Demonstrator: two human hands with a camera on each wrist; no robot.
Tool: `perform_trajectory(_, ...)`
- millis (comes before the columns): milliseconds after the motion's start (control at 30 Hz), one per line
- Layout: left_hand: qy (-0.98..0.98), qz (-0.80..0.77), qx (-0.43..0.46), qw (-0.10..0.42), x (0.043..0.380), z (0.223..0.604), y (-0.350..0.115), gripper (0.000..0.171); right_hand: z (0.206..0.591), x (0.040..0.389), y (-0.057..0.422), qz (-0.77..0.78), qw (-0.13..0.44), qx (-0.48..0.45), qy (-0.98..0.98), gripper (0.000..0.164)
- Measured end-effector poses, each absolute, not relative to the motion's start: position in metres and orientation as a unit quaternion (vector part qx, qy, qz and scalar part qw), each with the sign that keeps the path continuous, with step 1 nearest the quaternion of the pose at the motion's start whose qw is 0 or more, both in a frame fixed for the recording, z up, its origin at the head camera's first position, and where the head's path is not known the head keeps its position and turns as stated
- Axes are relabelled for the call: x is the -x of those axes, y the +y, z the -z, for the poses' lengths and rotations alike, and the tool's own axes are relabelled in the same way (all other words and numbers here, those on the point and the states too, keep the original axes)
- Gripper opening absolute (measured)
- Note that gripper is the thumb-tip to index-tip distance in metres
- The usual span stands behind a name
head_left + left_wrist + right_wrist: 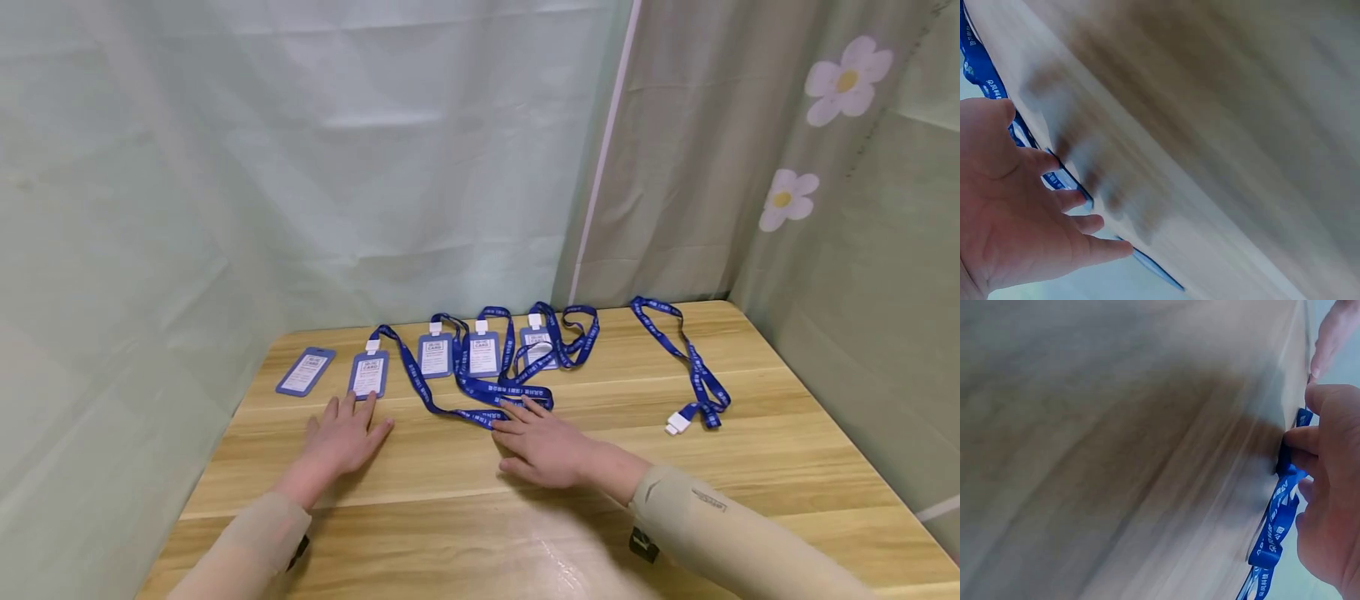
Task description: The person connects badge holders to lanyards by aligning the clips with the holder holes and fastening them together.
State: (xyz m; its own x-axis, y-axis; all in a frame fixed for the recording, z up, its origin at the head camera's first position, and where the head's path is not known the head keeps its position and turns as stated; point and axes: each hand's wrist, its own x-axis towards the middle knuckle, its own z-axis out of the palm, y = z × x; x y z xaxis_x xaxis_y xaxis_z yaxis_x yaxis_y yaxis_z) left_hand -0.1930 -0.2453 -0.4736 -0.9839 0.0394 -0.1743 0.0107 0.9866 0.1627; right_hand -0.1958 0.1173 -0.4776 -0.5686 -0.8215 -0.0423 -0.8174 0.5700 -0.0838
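My left hand (pixel 341 437) lies with fingers spread, its fingertips at the lower edge of a blue card holder (pixel 368 375) with a white clip. From that clip a blue printed lanyard (pixel 416 379) curves right across the table. My right hand (pixel 547 446) reaches over the lanyard's far end, fingers extended and fingertips touching the strap. In the right wrist view, the fingers (pixel 1302 439) meet the blue strap (pixel 1267 540). The left wrist view shows the left palm (pixel 1016 212) with fingers apart, close to the holder's edge (pixel 1075 181).
A blue card holder without a strap (pixel 306 372) lies at the far left. More holders on lanyards (pixel 435 356) stand in a row along the back, their straps overlapping. A separate lanyard (pixel 697 375) with a white clip lies at the right. Curtains (pixel 337 167) hang behind the wooden table (pixel 420 542).
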Motion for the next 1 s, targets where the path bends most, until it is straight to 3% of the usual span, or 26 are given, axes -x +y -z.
perform_trajectory(533, 0.989, -0.105, -0.002, 0.102, 0.226, 0.479, -0.23, 0.079, 0.482, 0.22, 0.113, 0.043, 0.042, 0.431, 0.9, 0.058)
perform_trajectory(1000, 0.989, -0.112, -0.021, 0.095, 0.223, 0.478, -0.232, 0.077, 0.484, 0.224, 0.11, 0.041, 0.048, 0.419, 0.906, 0.058)
